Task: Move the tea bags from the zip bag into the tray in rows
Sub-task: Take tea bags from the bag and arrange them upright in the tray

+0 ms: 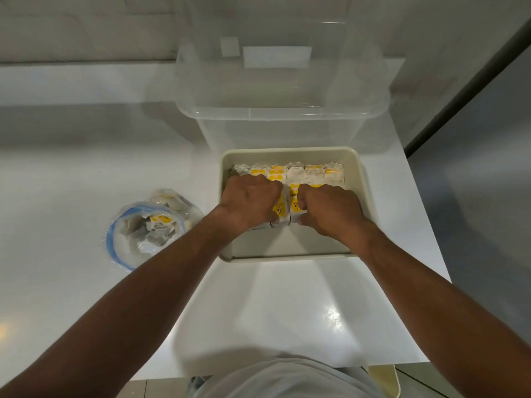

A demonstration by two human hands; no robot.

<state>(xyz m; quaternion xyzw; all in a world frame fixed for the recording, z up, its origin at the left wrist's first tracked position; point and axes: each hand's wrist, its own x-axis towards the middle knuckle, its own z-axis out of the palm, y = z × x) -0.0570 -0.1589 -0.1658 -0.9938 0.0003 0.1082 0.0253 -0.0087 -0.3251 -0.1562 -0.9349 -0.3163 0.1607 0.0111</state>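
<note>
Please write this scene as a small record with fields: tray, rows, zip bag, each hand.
tray: cream, on white counter, before a clear container
back row: tea bags side by side along far wall
second row: unfinished, held between both hands
left hand: grips second row
right hand: grips second row
zip bag: open, left of tray, tea bags inside

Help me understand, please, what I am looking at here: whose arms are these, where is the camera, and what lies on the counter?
There is no machine: one camera worn on the person's head looks down at their own arms. The left hand and right hand both grip a bunch of tea bags in the beige tray, in front of a row along its far wall. On the white counter, left of the tray, lies the open zip bag with more tea bags inside. Behind the tray stands a clear plastic box.
</note>
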